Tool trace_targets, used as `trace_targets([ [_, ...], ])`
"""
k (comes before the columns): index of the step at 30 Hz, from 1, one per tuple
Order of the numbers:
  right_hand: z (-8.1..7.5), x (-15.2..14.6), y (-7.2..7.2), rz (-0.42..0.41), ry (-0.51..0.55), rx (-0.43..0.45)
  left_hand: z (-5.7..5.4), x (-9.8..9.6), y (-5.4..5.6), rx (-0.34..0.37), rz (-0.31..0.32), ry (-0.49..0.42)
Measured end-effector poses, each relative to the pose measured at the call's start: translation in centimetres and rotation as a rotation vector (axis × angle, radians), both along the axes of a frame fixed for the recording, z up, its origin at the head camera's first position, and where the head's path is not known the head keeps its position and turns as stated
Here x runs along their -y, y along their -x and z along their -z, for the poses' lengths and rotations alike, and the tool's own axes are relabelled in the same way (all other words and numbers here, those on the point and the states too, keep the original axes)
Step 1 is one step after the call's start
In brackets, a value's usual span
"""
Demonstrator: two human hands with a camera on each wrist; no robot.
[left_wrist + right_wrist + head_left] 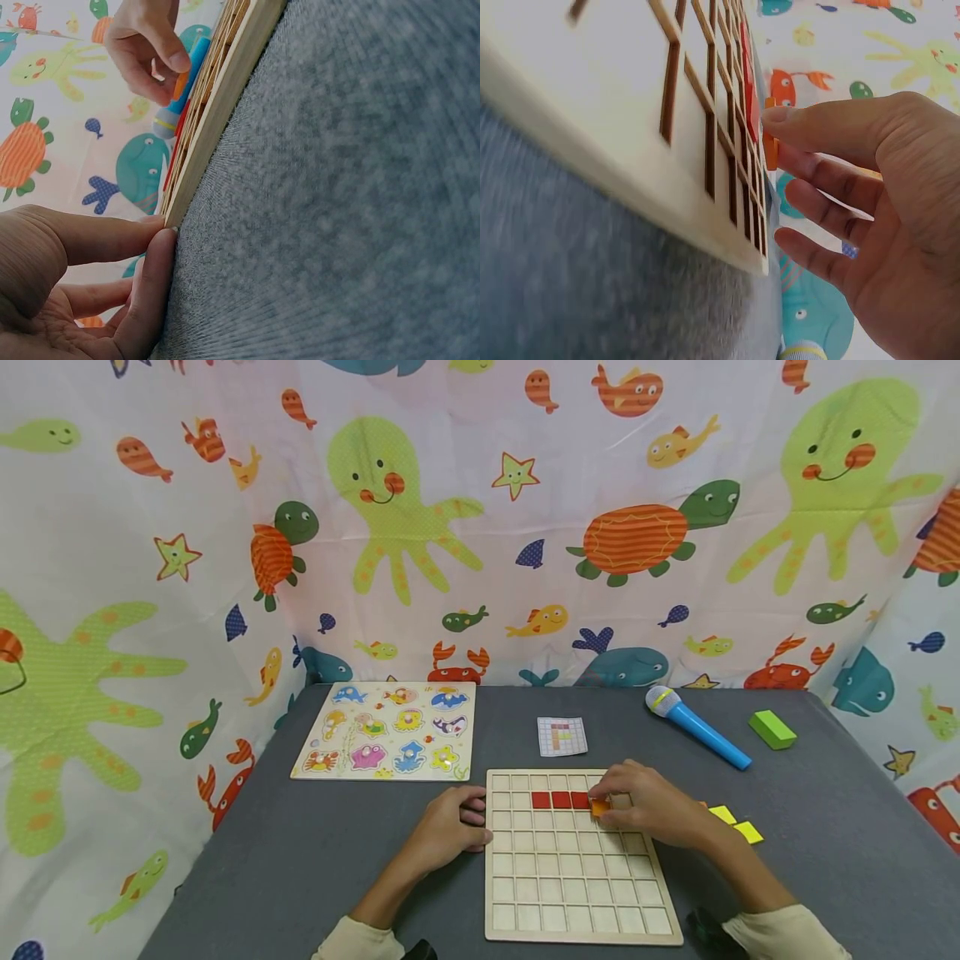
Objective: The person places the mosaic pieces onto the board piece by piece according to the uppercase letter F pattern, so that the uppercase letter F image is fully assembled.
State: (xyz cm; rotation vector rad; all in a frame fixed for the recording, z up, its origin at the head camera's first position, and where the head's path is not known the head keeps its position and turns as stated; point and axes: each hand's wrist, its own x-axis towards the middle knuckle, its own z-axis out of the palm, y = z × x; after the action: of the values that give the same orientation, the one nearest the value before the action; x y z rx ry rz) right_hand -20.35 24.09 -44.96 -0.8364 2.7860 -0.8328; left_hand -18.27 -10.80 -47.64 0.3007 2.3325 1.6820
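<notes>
A wooden grid board (551, 866) lies flat, with three red square tiles (561, 800) side by side in its second row from the far edge. My right hand (651, 802) is over the board and pinches an orange square tile (599, 808) between thumb and fingers. In the right wrist view this orange tile (771, 135) is tilted up on edge, near the red tiles (748, 90). At the board's left edge, my left hand (452, 827) grips the rim. The left wrist view shows its thumb and a finger (154, 262) meeting at the board's edge (196, 169).
Yellow tiles (748, 832) lie right of the board, partly behind my right forearm. A small pattern card (562, 737), a blue toy microphone (705, 735) and a green block (772, 729) are farther back. A sea-animal puzzle board (386, 731) lies back left. Printed cloth (465, 527) surrounds the grey table (315, 852).
</notes>
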Motion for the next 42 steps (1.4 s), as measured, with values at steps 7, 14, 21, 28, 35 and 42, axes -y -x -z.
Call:
trace_targets([
  [7, -0.1, 1.8, 0.2, -0.041, 0.021, -0.017, 0.1, 0.0, 0.0, -0.006, 0.003, 0.0],
  [14, 0.0, 3.3, 0.4, -0.059, 0.006, 0.012, 0.3, 0.0, 0.3, -0.005, 0.004, 0.024],
  [21, 0.1, 4.9, 0.5, -0.072, -0.008, 0.027, 0.3, 0.0, 0.3, -0.005, 0.005, 0.029],
  [28, 0.2, 6.3, 0.4, -0.087, -0.012, 0.004, 0.3, 0.0, 0.3, 0.01, 0.007, 0.018],
  [35, 0.2, 7.3, 0.5, -0.121, -0.016, -0.021, 0.2, 0.0, 0.4, 0.017, 0.003, 0.016],
  [42, 0.1, 7.8, 0.4, -0.141, -0.011, -0.052, 0.2, 0.0, 0.3, 0.01, 0.004, 0.02],
])
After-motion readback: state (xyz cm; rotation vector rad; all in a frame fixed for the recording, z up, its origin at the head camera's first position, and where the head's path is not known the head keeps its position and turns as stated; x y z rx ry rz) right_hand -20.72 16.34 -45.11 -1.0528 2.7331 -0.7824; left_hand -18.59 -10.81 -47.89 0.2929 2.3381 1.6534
